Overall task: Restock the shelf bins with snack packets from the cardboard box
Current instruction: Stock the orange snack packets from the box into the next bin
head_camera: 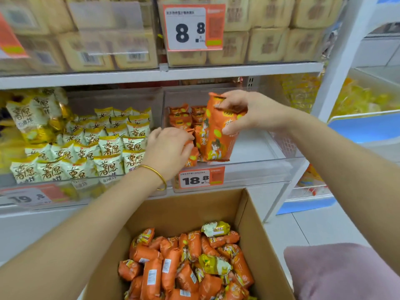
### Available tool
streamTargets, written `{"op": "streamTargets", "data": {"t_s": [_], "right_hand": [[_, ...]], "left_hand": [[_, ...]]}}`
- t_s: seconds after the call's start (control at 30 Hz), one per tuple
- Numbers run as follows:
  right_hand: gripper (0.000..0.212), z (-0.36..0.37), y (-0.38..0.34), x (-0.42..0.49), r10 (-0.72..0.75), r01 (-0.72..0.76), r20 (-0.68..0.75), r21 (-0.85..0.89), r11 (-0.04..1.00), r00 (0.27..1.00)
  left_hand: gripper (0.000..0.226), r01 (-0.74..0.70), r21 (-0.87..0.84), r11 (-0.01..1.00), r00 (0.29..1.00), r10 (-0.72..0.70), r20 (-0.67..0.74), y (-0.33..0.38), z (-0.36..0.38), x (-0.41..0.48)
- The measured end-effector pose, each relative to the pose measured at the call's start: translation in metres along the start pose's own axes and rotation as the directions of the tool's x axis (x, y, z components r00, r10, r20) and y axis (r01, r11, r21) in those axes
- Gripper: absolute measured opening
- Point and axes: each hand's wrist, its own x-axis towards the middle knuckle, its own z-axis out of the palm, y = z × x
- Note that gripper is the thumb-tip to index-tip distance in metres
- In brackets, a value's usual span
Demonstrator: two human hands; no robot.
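Head view shows the right hand (244,111) gripping a tall orange foil snack packet (218,137) by its upper end, thumb and fingers curled round it. The packet's lower edge stands on the floor of the clear plastic shelf bin (249,169). The left hand (168,148) curls its fingers round a shorter orange packet (193,156) just beside it, at the front of the row.

The likely slip is a topple. The tall packet stands upright with bare bin floor to its right, so once released it may fall that way, or forward against the bin's front wall, and take its neighbours down. Pressing the puffy packets tightly together could also crush what is inside.

A second risk sits in the open brown cardboard box (249,224) below. A few yellow-and-white packets (215,228) lie among the orange ones, and a careless grab could put one in the wrong bin.

The tall packet is glossy orange with yellow-green ovals, a cartoon figure and large characters. It looks air-filled, light and slippery.
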Motion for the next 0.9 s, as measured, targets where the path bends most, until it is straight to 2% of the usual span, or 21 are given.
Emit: {"op": "streamTargets", "data": {"t_s": [0.17,0.4,0.53,0.63,0.7,0.8,0.9], "right_hand": [[0.042,0.003,0.005,0.019,0.022,0.012,0.203,-0.165,0.986,0.979],[0.040,0.013,0.015,0.021,0.075,-0.054,0.187,-0.114,0.992,0.980],[0.050,0.036,0.023,0.020,0.037,0.043,0.284,-0.272,0.961,0.958],[0.054,0.056,0.033,0.013,0.011,0.099,0.300,-0.347,0.933,0.954],[0.053,0.059,0.036,0.007,0.006,0.072,0.284,-0.264,0.962,0.959],[0.057,0.050,0.033,-0.004,0.110,-0.118,0.172,0.038,0.992,0.979],[0.051,0.049,0.033,-0.007,0.271,-0.271,0.042,0.013,0.962,0.962]], "left_hand": [[0.036,-0.012,0.104,0.994,0.994,0.000,0.112,-0.008,0.011,0.001],[0.040,-0.036,0.090,0.995,0.993,0.026,0.113,-0.010,0.012,0.003],[0.041,-0.031,0.092,0.995,0.991,0.019,0.129,-0.011,0.011,0.003],[0.042,-0.009,0.078,0.997,0.988,-0.003,0.154,-0.010,0.010,0.003],[0.042,0.004,0.075,0.997,0.986,-0.017,0.168,-0.009,0.009,0.003],[0.044,0.002,0.089,0.996,0.986,-0.016,0.167,-0.009,0.008,0.003],[0.045,-0.006,0.107,0.994,0.990,-0.009,0.140,-0.009,0.008,0.003]]}}
